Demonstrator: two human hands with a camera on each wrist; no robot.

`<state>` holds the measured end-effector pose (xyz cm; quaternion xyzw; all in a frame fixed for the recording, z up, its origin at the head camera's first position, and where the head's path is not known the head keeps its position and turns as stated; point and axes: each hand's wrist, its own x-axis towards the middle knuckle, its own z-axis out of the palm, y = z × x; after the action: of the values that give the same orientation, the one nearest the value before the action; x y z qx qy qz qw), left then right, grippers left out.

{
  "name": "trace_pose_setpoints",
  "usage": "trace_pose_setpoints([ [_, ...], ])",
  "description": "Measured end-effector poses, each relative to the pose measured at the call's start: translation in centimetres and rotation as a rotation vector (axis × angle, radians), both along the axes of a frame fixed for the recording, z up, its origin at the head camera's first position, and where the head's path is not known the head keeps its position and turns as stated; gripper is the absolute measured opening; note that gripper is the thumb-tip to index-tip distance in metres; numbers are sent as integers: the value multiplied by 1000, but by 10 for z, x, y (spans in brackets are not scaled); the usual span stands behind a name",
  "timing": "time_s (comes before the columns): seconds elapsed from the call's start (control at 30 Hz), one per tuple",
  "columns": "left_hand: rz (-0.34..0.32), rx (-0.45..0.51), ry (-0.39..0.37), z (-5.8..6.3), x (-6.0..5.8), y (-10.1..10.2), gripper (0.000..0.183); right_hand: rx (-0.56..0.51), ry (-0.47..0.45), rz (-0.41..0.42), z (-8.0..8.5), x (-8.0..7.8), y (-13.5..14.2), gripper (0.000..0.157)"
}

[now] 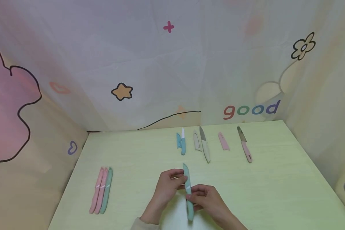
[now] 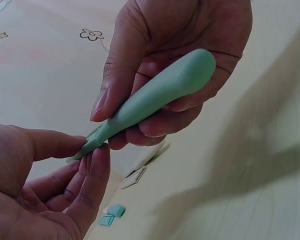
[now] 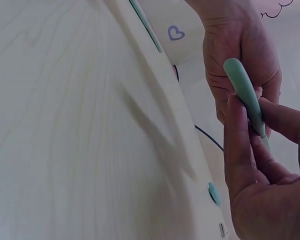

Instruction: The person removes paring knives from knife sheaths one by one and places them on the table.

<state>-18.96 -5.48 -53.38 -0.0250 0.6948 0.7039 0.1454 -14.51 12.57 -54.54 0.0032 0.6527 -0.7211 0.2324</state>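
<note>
A light green knife (image 1: 188, 189) in its matching sheath is held upright above the table, sheath end uppermost. My left hand (image 1: 167, 186) pinches the sheath between thumb and fingers. Lower down, my right hand (image 1: 209, 200) grips the green handle. In the left wrist view the rounded handle (image 2: 160, 95) points towards the camera, and no bare blade shows. From the right wrist, the handle (image 3: 244, 90) appears between my right thumb and fingers, with the left hand (image 3: 240, 50) behind it; the sheath is mostly hidden there.
At the left lie two pink sheathed knives (image 1: 96, 193) and a green one (image 1: 106, 191). Along the back lie bare blue (image 1: 183, 145), white (image 1: 205, 148) and pink (image 1: 245, 150) knives, each beside its blue (image 1: 178, 140), white (image 1: 196, 140) or pink sheath (image 1: 224, 141).
</note>
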Motion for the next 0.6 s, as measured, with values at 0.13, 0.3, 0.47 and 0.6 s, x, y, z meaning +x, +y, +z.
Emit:
trace_pose_setpoints([
  [0.13,-6,1,2,0,0,2,29,9,-4,-8,0,1,2,42],
  [0.3,-15,11,-2,-1,1,4,29,10,-10,-9,0,2,3,42],
  [0.47,-19,11,-3,-1,0,5,28,13,-8,-8,-1,3,5,43],
  [0.6,-21,9,-6,-1,0,6,28,18,-9,-11,-1,3,5,43],
])
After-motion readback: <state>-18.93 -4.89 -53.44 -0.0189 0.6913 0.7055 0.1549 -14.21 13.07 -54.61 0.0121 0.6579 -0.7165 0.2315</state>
